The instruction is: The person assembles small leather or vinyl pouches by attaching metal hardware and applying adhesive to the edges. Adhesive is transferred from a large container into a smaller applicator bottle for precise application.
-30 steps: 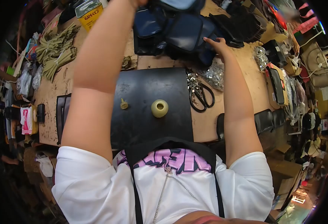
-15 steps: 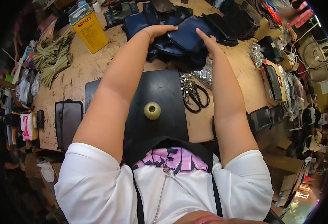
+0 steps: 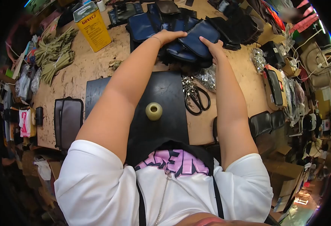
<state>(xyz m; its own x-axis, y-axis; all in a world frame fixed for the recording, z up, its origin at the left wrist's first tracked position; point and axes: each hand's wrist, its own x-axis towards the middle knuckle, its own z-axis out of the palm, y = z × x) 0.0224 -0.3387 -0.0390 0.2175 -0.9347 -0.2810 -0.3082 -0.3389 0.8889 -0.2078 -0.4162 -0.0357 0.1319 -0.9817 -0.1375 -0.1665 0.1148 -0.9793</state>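
Brand "GRECO" in red capitals, tilted, near top of upright yellow rectangular metal can; smaller dark print below it, too fine to read. White short-sleeved fabric shirt: big pink dark-edged block letters across chest, an E legible, top partly covered by black fabric apron, full word unclear. White-and-pink packet, far left: pink mark, not readable.

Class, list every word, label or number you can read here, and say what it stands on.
"GRECO": on the yellow tin.
Smaller print below it: too small to read.
Pink lettering on the white shirt: partly covered, whole wording unreadable.
Pink mark on the packet: too unclear to read.
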